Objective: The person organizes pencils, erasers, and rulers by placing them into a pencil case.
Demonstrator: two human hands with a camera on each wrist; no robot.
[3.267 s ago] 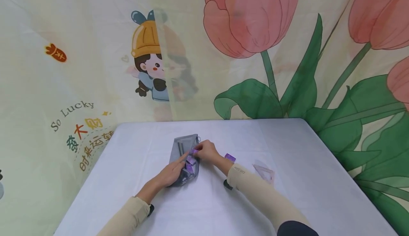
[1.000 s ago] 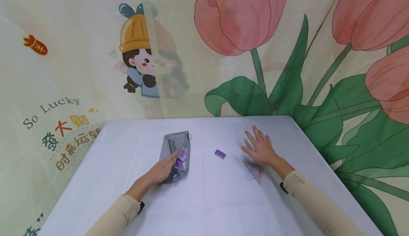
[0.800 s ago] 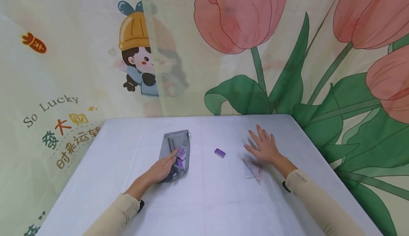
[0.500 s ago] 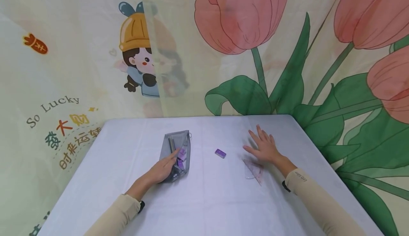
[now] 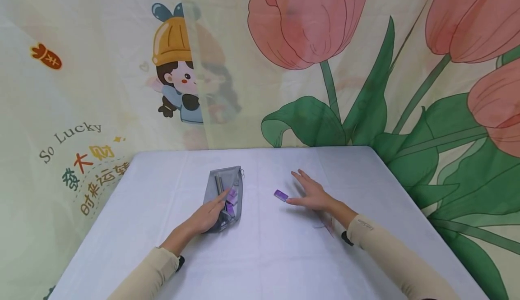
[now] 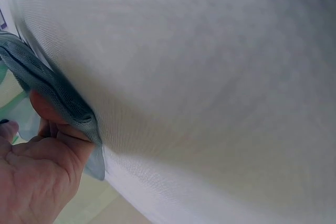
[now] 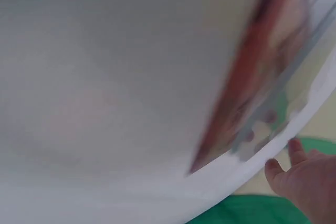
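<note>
A grey mesh pencil case [image 5: 225, 178] lies left of the table's middle, with silvery sticks and several small purple blocks [image 5: 230, 203] showing in it. My left hand [image 5: 207, 216] holds its near-left side. In the left wrist view the fingers of that left hand [image 6: 50, 166] tuck under the mesh edge [image 6: 58, 93]. My right hand [image 5: 314, 195] hovers with spread fingers and holds nothing. Its thumb tip is close to a loose purple block [image 5: 281, 195]; contact cannot be told. Beneath the right wrist lie clear set squares [image 5: 325, 225], largely hidden.
A white cloth covers the table [image 5: 260, 264]. Behind it hangs a curtain [image 5: 243, 65] printed with tulips and a cartoon figure. In the right wrist view, a blurred reddish-edged set square [image 7: 252, 77] crosses close to the camera.
My right hand was at the pencil case with a purple block, then spread above the set squares. Over the last half second it has moved left to the loose block. My left hand stays put.
</note>
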